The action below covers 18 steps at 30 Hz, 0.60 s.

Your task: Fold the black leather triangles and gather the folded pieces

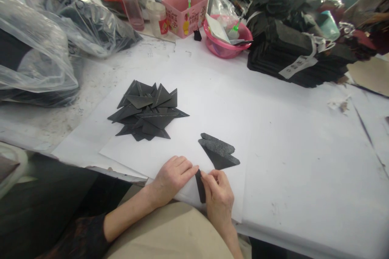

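The black pile (148,113) is serving as the landmark for all positions below. It is lying on a white sheet (182,141) and is consisting of overlapping flat pieces, many with pointed corners; pale lines are running along several edges.

The black strip (200,190) is standing on the near, right side of the black pile, well apart from it, between the two hands. The right hand (219,194), farther to the right of the pile, is pinching the strip's edge between thumb and curled fingers. The left hand (174,176), nearer to the pile, is keeping its fingers close together, and its fingertips are touching the strip's far end; whether they are gripping or only pressing, one cannot tell.

The folded pieces (218,160) are lying to the right of the pile and slightly nearer, just beyond the right hand. They are overlapping and are showing speckled grey bands.

Beyond the pile and to its right, a pink basin (212,48) is holding a white item (217,28) and a green-tipped bottle (234,32). A pink box (185,26) is standing beside that basin, also beyond the pile. Farther right of the pile, a black stack (273,44) is carrying a white label (298,66). Left of the pile, a clear plastic bag (36,52) is enclosing dark material.
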Tool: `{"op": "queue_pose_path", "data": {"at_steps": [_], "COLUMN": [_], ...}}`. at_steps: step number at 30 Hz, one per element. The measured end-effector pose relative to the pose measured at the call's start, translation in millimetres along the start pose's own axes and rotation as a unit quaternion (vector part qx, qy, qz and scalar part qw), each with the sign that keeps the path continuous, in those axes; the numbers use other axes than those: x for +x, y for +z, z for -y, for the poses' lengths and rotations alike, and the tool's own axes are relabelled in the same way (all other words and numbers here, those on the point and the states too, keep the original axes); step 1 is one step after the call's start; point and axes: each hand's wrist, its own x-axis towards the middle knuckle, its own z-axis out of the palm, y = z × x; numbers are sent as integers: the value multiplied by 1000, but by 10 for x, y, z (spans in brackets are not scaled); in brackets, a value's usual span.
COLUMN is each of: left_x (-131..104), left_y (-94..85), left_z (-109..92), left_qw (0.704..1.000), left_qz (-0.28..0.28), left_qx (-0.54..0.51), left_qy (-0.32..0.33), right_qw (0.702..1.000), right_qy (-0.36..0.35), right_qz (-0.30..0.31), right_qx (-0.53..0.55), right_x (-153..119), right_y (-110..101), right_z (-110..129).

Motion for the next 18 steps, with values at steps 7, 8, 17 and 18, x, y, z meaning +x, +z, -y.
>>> {"op": "queue_pose_path", "data": {"at_steps": [7, 8, 17, 18], "left_x": [-14, -12, -7, -7], "left_y": [2, 0, -2, -2], "left_z": [-18, -21, -24, -23], "left_qw": [1000, 1000, 999, 999], "left_qz": [-3, -7, -7, -5], "left_qx": [5, 7, 18, 18], "left_qy": [27, 30, 32, 32], "right_qw": [998, 998, 992, 990], "right_qy": [-51, -57, -106, -115], "right_qz": [-33, -35, -55, -65], "right_qx": [-11, -13, -46, -47], "right_x": [-28, -31, -26, -20], "right_y": [21, 21, 49, 53], "right_z": [-35, -38, -73, -74]}}
